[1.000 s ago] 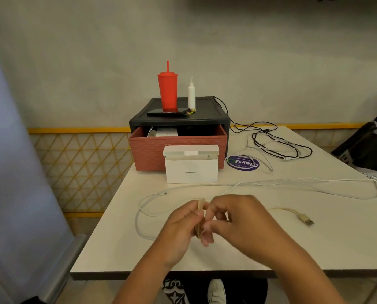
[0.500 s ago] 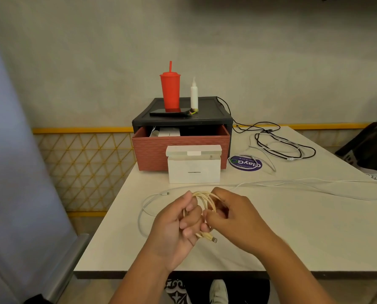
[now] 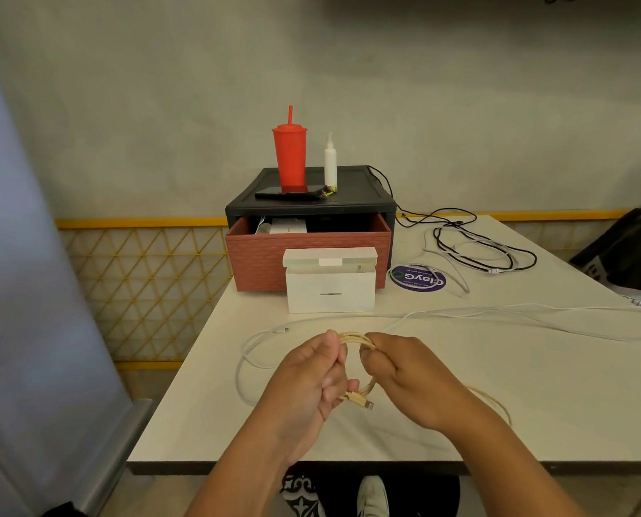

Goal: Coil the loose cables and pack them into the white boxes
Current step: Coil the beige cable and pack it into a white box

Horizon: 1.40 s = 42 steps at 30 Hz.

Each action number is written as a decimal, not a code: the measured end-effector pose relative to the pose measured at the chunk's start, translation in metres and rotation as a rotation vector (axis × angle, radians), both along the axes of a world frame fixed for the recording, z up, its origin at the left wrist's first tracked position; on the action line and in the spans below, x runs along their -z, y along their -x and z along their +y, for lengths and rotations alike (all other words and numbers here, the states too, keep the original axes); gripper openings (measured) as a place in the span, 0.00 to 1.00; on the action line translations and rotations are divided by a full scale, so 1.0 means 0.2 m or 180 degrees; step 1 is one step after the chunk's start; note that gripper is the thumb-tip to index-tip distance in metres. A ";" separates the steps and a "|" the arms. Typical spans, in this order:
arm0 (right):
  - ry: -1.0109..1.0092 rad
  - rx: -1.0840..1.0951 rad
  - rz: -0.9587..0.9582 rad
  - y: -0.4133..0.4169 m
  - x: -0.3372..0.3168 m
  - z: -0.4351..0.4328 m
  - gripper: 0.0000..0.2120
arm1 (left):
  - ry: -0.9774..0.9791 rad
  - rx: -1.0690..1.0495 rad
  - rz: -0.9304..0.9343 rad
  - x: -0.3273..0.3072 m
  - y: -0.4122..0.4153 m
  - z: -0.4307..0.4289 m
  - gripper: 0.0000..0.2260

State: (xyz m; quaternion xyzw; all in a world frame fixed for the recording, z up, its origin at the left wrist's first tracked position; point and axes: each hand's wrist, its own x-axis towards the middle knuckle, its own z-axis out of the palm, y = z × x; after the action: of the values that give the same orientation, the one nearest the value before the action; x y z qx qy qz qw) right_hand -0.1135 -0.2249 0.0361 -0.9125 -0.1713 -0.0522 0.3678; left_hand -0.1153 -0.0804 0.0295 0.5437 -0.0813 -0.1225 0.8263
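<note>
2 hands on 1 coil: left hand and right hand sit close together above the near edge of the table, each curled round the bundled loops of the beige cable. Left grips the left side of the bundle and right pinches the right side, with several turns showing across the top between them. 1 connector pokes out below the left fingers. A loose tail runs out over the table behind the right wrist, so my read is the coil isn't done.

How I'd run this step:
- Left hand is the fixed clamp. Right hand feeds the tail in same-size loops, following the cable's natural lay without forcing a twist.
- Size the loops to the open white box just in front of the red drawer, or it won't drop in.
- Wrap or tuck the last end round the bundle so it doesn't spring open on release.
- No hard bend at the connector.

Queued after this: the long white cable across the table beyond the hands, and the black cable tangled at the far right. Mind the tail doesn't snag the white one.
</note>
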 end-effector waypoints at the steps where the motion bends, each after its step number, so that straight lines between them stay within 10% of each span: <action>1: -0.0234 -0.0112 0.0074 0.00 0.00 0.00 0.15 | 0.0001 -0.0022 -0.0006 0.00 0.00 0.00 0.14; 22: -0.1446 0.0285 -0.0139 0.01 0.01 0.00 0.12 | 0.0643 -0.0133 0.0628 -0.06 0.01 -0.01 0.12; 29: -0.0480 0.0296 0.0220 0.05 0.07 0.01 0.10 | 0.1665 -0.0076 0.0600 -0.06 -0.03 0.06 0.14; 42: 0.0801 -0.0618 0.0361 0.20 0.02 0.09 0.08 | 0.0467 -0.0160 -0.0499 0.03 -0.04 0.07 0.18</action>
State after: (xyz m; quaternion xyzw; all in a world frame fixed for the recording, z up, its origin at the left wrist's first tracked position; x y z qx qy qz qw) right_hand -0.1528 -0.2075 0.0322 -0.9320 -0.2428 0.0570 0.2630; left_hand -0.1075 -0.0662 0.0231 0.4914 -0.1408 -0.0526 0.8579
